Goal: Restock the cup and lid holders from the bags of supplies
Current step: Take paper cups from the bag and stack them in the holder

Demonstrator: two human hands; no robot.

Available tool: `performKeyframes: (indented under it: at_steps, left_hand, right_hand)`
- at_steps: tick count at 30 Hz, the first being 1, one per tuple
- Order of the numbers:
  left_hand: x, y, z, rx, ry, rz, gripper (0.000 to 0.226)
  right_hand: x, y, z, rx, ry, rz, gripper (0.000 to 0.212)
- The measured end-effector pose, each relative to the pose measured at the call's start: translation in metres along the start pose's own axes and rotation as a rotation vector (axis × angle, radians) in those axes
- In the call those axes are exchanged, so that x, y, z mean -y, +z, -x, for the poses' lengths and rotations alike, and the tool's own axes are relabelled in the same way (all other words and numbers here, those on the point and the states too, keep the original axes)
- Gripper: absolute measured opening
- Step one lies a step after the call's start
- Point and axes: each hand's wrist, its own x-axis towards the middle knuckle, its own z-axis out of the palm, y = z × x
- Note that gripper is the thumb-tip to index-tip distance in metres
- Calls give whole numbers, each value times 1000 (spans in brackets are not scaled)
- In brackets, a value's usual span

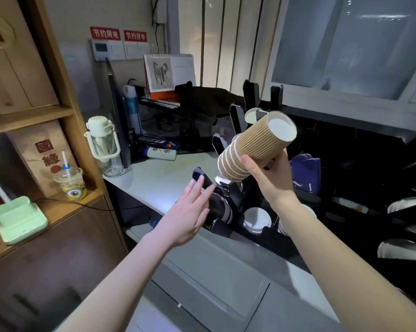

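Observation:
My right hand (270, 174) grips a nested stack of brown ribbed paper cups (255, 146), held tilted in the air with the white base of the end cup pointing up and to the right. Below it stands the black cup and lid holder (235, 200) on the counter's edge. A row of black cups (220, 208) lies in its left slot. My left hand (190, 212) is flat with fingers straight, its fingertips resting against those black cups. White lids (257, 220) sit in the slot to the right.
A white counter (164, 178) holds a clear water bottle (105, 149), a spray can and a desk calendar (170, 73). A wooden shelf unit (58, 111) on the left carries a paper bag, a plastic drink cup (70, 183) and a green box. A blue bag (306, 172) lies at right.

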Motion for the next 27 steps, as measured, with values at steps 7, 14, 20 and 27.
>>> performKeyframes:
  at_steps: [7, 14, 20, 27]
  left_hand:
    - [1, 14, -3, -88, -69, -9, 54]
    - [-5, 5, -12, -76, -38, -105, 39]
    - [8, -6, -20, -4, 71, -55, 55]
    - [15, -11, -32, -18, 112, 70, 43]
  right_hand:
    - [-13, 14, -12, 132, -61, 219, 72]
    - [-16, 32, -13, 153, -70, 421, 68]
    - [-9, 45, -15, 94, 5, 548, 72]
    - [-2, 56, -13, 10, 3, 636, 72]
